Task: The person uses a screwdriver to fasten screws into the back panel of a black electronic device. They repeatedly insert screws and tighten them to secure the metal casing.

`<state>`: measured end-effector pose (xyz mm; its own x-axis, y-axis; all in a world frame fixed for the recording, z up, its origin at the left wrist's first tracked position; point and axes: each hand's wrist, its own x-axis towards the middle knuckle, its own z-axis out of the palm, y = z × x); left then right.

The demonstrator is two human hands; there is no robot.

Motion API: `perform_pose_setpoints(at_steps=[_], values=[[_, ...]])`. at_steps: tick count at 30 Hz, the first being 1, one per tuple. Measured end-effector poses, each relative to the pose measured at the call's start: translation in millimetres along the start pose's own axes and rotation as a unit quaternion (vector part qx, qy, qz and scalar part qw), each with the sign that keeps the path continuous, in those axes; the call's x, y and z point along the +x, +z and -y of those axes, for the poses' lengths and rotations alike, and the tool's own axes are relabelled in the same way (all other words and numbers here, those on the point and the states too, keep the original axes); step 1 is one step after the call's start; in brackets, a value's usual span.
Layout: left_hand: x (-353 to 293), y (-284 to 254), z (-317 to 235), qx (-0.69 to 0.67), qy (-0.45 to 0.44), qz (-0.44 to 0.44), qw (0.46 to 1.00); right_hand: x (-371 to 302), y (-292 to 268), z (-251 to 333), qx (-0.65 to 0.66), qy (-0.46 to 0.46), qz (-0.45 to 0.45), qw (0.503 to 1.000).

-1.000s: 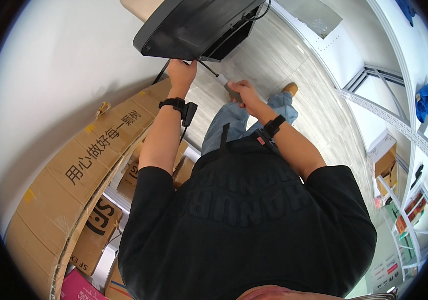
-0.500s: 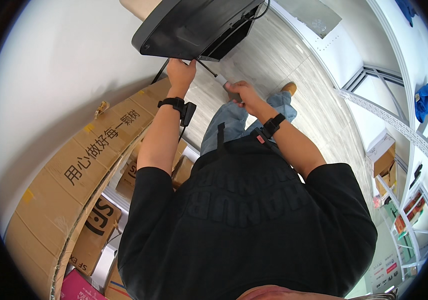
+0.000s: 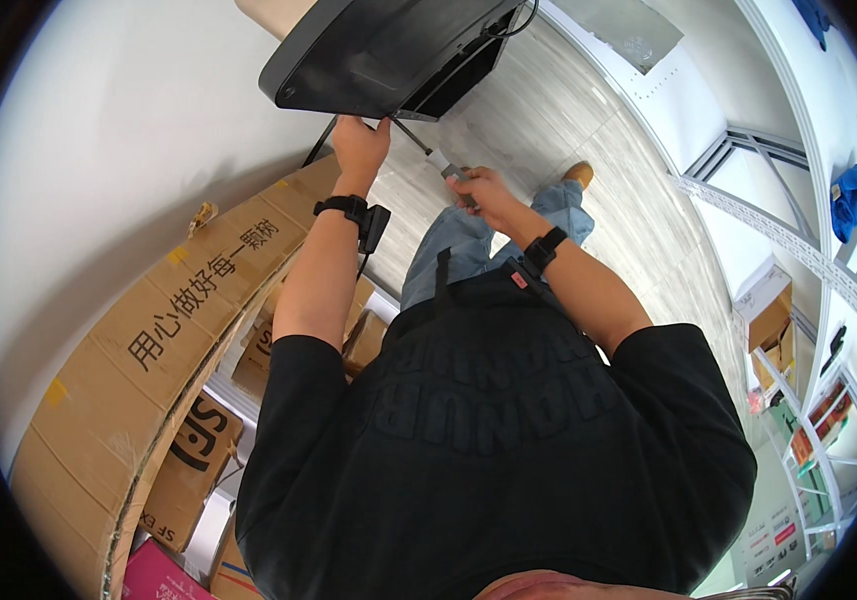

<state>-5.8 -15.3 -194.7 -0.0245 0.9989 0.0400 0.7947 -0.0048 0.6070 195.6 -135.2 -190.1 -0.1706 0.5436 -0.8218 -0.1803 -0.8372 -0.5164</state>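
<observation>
From where I stand, 2 hands are at the near edge of a black housing (image 3: 389, 55), which is directly ahead of the person, near the white wall (image 3: 149, 130).

Left hand (image 3: 361, 150): placed against that edge. The thumb lies beside the tip end of the tool; the other fingers run behind the edge, so I cannot tell whether they pinch it or merely press on it. The position suggests bracing the housing and guiding the tip.

Right hand (image 3: 489, 195): fingers closed around the grey handle of a screwdriver-like tool (image 3: 437, 158). The tool slants between the 2 hands, handle toward the right, shaft running left to the edge. This slant probably keeps the shaft aligned with its contact point, which is too small to make out.

Surroundings: 1 black cable (image 3: 532, 18) curves at the housing's far side, apart from both hands. 1 long cardboard box (image 3: 89, 430) occupies the person's left, likely limiting elbow room and favouring the left arm's forward reach.
</observation>
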Motion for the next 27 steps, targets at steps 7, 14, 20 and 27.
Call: perform_pose_setpoints(at_steps=[7, 14, 20, 27], values=[[-0.8, 3.0, 5.3, -0.003, 0.035, -0.022, 0.999, -0.3, -10.8, 22.7, 0.053, 0.066, 0.037, 0.996], [-2.4, 0.6, -1.4, -0.007, 0.006, -0.002, 1.0, 5.8, -13.9, 8.8, 0.001, 0.003, 0.031, 1.0], [-4.4, -0.9, 2.6, -0.021, 0.022, -0.002, 1.0, 3.0, -7.2, 15.0, 0.032, 0.004, -0.011, 0.999], [-5.2, -0.8, -4.3, -0.04, -0.006, 0.002, 0.999, -1.0, -21.3, 18.7, 0.052, 0.019, 0.037, 0.998]])
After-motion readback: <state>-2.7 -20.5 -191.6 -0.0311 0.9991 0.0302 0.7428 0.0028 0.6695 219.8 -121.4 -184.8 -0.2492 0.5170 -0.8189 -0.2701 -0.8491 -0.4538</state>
